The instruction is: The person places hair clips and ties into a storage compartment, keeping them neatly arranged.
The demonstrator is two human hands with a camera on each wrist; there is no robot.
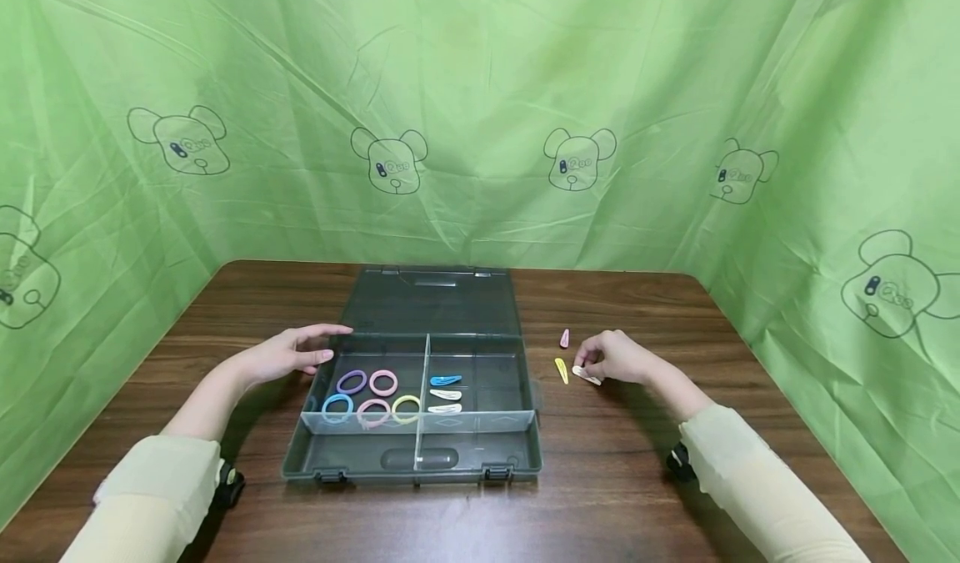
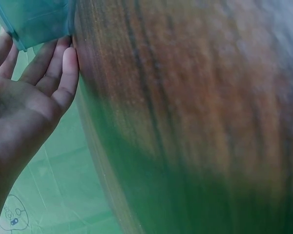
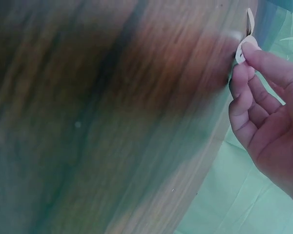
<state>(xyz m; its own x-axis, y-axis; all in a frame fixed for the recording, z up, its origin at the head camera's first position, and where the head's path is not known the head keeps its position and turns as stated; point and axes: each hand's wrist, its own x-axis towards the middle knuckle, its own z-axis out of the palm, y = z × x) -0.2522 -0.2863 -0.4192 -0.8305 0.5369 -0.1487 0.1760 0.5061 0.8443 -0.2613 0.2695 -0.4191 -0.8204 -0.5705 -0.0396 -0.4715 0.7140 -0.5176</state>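
Observation:
My right hand (image 1: pixel 617 356) pinches a white snap hair clip (image 1: pixel 585 375) between thumb and fingertips, low over the table to the right of the box. A yellow hair clip (image 1: pixel 562 370) and a pink hair clip (image 1: pixel 566 339) lie just left of that hand. My left hand (image 1: pixel 283 354) rests along the left wall of a dark translucent divided box (image 1: pixel 480 425), its fingers loosely extended against the side. One blue hair clip (image 1: pixel 446 379) and two white ones, the upper white clip (image 1: pixel 446 394) among them, lie in the box's back right compartment.
Several hair ties, including a purple hair tie (image 1: pixel 351 382), sit in the back left compartment. The box's lid (image 1: pixel 435 300) lies folded back behind it. Clear dividers (image 1: pixel 428 371) split the box. A green cloth (image 1: pixel 480 62) hangs around the wooden table (image 1: pixel 637 480).

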